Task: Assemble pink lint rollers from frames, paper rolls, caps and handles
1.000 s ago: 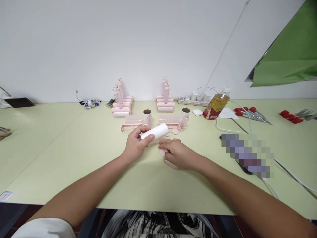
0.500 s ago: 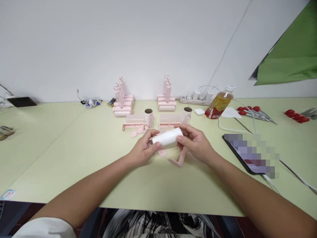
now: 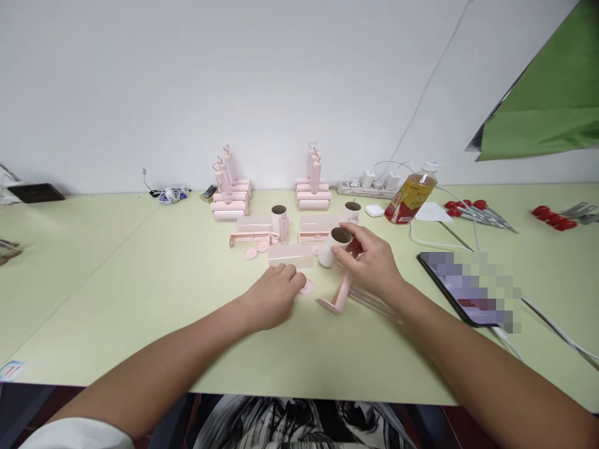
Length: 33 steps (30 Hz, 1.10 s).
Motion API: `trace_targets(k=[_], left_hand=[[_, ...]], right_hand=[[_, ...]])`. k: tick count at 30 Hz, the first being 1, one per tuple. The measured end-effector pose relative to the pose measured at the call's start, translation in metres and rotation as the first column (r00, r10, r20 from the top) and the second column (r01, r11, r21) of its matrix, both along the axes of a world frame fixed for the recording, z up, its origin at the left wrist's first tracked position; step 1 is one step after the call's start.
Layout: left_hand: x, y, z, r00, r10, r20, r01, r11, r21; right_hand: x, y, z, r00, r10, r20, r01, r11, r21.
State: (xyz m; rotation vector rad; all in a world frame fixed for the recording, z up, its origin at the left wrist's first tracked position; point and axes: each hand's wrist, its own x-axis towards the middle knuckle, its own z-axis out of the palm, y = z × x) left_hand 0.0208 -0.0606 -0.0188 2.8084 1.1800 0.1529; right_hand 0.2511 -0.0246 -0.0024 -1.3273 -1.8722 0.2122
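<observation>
My right hand [image 3: 369, 259] grips a white paper roll [image 3: 329, 251] by its upper part. The roll is tilted, with its brown cardboard core facing up. My left hand [image 3: 276, 296] is low over the table, back up and fingers curled under; what they hold, if anything, is hidden. A small pink disc [image 3: 307, 287] lies at its fingertips. Just behind the left hand is a translucent pink cover [image 3: 291, 255]. Below the right hand lie a pink L-shaped holder part [image 3: 337, 300] and a clear tube [image 3: 374, 304].
Behind are two more paper rolls [image 3: 279, 215], pink trays [image 3: 250, 239] and loose discs [image 3: 251, 253]. Assembled pink lint rollers [image 3: 230, 206] stand near the wall. To the right are a drink bottle [image 3: 412, 194], a phone [image 3: 461, 290], cables and red-handled tools [image 3: 482, 212].
The white roll went from lying level between both hands to a more upright tilt in my right hand alone. My left hand let go of it and moved down towards the pink disc.
</observation>
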Motion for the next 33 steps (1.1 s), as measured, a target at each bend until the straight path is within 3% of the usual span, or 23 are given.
trace_targets(k=[3,9,13,17,23,33], left_hand=[[0.0,0.001,-0.002,0.998,-0.015,-0.058,0.02,0.997,0.078],[0.0,0.002,0.005,0.999,-0.033,0.043,0.031,0.999,0.042],[0.0,0.007,0.008,0.982,0.09,0.169,-0.111,0.986,0.122],[-0.002,0.014,0.0,0.962,0.179,0.207,-0.222,0.952,0.209],[-0.002,0.019,-0.015,0.979,0.14,0.147,-0.162,0.975,0.152],[-0.006,0.021,-0.012,0.988,0.075,0.138,-0.092,0.989,0.118]], right_hand=[[-0.004,0.003,-0.002,0.999,0.022,0.03,-0.021,1.0,-0.019],[-0.009,0.008,-0.007,0.997,0.049,0.062,-0.044,0.997,-0.07],[-0.011,0.01,-0.007,0.996,0.056,0.063,-0.051,0.995,-0.084],[-0.011,0.009,-0.005,0.996,0.066,0.067,-0.06,0.995,-0.077],[-0.01,0.003,-0.003,0.998,0.052,0.045,-0.05,0.997,-0.051],[-0.011,0.009,-0.008,0.997,0.066,0.045,-0.062,0.994,-0.086]])
